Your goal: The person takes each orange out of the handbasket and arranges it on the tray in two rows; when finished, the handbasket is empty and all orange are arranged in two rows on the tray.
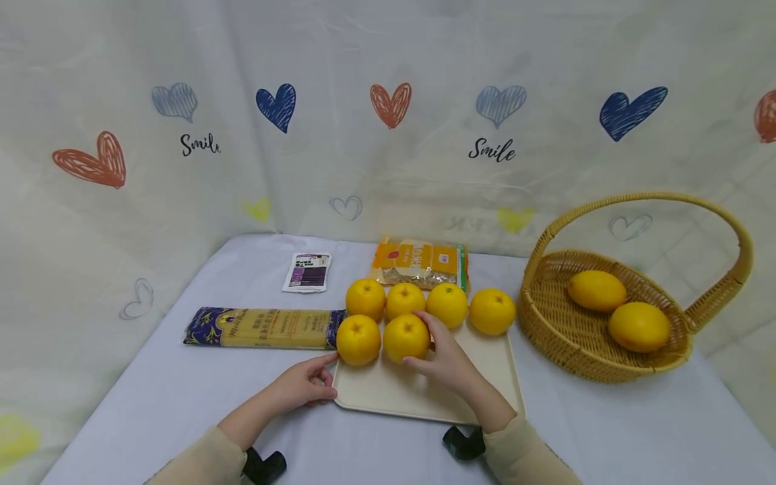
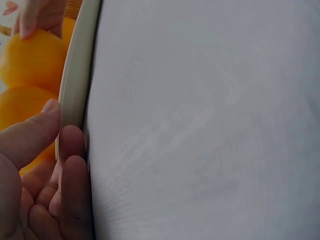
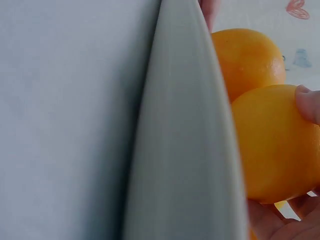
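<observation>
Already the right hand (image 1: 445,357) curls its fingers round the front orange (image 1: 406,337) at its eleven o'clock on the tray (image 1: 424,397), whose near-left corner the left hand (image 1: 306,384) pinches.

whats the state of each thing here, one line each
left hand: pinches the tray's left edge
right hand: curled round the front right orange
tray: flat on the table, six oranges
basket: upright, two lemons inside
noodle pack: lying flat, sealed
</observation>
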`<control>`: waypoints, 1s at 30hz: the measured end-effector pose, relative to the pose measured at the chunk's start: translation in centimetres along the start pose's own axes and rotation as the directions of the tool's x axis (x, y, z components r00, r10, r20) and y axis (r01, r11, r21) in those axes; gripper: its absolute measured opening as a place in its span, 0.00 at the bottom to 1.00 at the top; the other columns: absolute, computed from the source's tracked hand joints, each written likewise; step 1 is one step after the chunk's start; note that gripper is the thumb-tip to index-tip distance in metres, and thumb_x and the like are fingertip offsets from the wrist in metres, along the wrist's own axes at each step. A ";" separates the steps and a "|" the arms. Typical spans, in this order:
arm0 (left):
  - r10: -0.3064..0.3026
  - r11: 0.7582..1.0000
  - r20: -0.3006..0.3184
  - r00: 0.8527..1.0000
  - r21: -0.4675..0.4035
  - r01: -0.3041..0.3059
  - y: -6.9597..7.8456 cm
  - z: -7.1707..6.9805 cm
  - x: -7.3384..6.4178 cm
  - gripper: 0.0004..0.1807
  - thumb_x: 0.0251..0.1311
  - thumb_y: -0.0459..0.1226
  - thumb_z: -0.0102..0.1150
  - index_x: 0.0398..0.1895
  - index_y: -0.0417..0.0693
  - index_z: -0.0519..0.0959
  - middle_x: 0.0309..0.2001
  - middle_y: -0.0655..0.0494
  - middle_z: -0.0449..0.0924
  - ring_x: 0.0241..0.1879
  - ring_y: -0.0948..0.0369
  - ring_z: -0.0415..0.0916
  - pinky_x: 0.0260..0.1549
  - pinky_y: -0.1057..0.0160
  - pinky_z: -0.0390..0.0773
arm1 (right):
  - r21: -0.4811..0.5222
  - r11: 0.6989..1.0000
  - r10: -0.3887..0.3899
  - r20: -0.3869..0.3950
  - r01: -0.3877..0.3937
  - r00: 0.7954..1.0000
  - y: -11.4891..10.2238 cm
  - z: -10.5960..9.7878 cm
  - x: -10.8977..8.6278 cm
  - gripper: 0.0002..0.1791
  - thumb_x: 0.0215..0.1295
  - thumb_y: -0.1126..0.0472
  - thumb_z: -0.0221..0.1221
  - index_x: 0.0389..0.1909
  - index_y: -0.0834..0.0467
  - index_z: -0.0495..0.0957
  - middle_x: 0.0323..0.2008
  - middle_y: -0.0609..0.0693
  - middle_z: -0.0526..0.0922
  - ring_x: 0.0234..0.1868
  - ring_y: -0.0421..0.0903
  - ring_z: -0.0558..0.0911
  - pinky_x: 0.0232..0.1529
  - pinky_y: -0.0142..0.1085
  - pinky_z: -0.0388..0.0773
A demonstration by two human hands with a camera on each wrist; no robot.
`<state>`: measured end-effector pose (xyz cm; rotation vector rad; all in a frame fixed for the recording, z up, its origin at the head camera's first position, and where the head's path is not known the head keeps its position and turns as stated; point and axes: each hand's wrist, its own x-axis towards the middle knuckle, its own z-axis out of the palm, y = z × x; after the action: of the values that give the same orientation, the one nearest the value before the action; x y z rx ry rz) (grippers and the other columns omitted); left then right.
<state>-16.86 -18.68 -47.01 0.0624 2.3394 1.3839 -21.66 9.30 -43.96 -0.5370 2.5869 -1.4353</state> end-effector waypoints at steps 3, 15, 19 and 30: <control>0.008 1.000 0.004 1.000 0.003 -0.008 0.0 0.0 0.2 0.44 0.45 0.43 0.68 0.67 0.45 0.59 0.30 0.55 0.74 0.22 0.63 0.69 0.23 0.66 0.72 | 0.000 1.000 0.000 -0.004 0.000 1.000 0.1 0.1 0.0 0.43 0.46 0.53 0.69 0.64 0.51 0.58 0.63 0.51 0.60 0.60 0.48 0.66 0.58 0.46 0.67; -0.010 1.000 -0.001 1.000 -0.001 0.010 0.0 0.1 0.2 0.44 0.45 0.42 0.68 0.67 0.45 0.59 0.30 0.55 0.74 0.22 0.63 0.69 0.23 0.66 0.71 | 0.019 1.000 -0.004 -0.001 0.004 1.000 0.9 0.7 0.0 0.43 0.48 0.54 0.68 0.64 0.51 0.57 0.63 0.53 0.56 0.60 0.50 0.65 0.59 0.47 0.67; -0.007 1.000 0.011 1.000 -0.007 0.007 0.0 0.3 0.0 0.44 0.45 0.42 0.68 0.67 0.44 0.58 0.30 0.55 0.74 0.23 0.63 0.69 0.24 0.66 0.71 | -0.002 1.000 -0.007 0.007 0.007 1.000 1.1 0.7 -0.3 0.43 0.49 0.55 0.67 0.65 0.51 0.56 0.63 0.52 0.57 0.60 0.49 0.65 0.60 0.47 0.65; 0.008 1.000 0.002 1.000 0.029 -0.008 -0.1 0.0 0.1 0.44 0.46 0.43 0.67 0.67 0.44 0.58 0.30 0.55 0.74 0.24 0.62 0.69 0.24 0.66 0.72 | -0.033 0.999 -0.032 0.025 0.033 0.999 1.3 0.7 -0.3 0.47 0.50 0.52 0.66 0.68 0.53 0.52 0.65 0.54 0.54 0.61 0.51 0.64 0.63 0.50 0.59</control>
<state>-16.92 -18.65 -47.12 0.0811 2.3597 1.3535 -21.54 9.46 -45.40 -0.6002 2.5989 -1.3884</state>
